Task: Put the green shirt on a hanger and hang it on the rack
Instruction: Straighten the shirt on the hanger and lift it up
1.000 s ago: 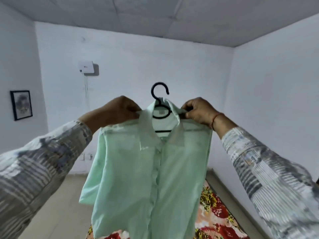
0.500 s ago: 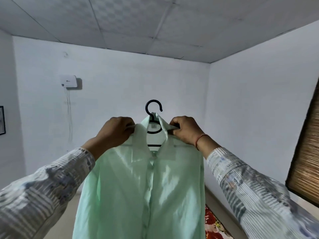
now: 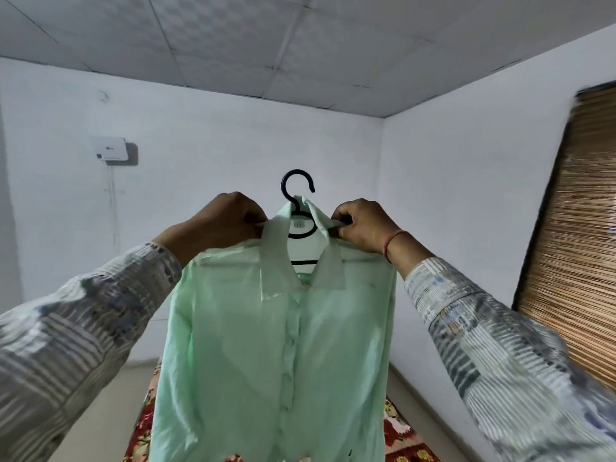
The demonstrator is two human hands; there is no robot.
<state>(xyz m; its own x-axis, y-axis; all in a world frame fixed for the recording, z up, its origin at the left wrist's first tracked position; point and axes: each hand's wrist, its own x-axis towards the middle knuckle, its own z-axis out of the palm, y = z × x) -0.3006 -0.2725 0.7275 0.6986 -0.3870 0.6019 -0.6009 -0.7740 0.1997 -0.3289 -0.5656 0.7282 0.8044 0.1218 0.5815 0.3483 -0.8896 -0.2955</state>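
Head view: the shirt (image 3: 276, 345) hangs in mid-air on the hanger (image 3: 297, 191), whose hook stands clear above the collar. The left hand (image 3: 216, 225) grips the collar's left edge with curled fingers. The right hand (image 3: 361, 228) pinches its right edge. The shirt looks seated on the hanger, so the hanging step seems next. No rack shows, so the next move calls for finding it and bringing the hook over its rail.
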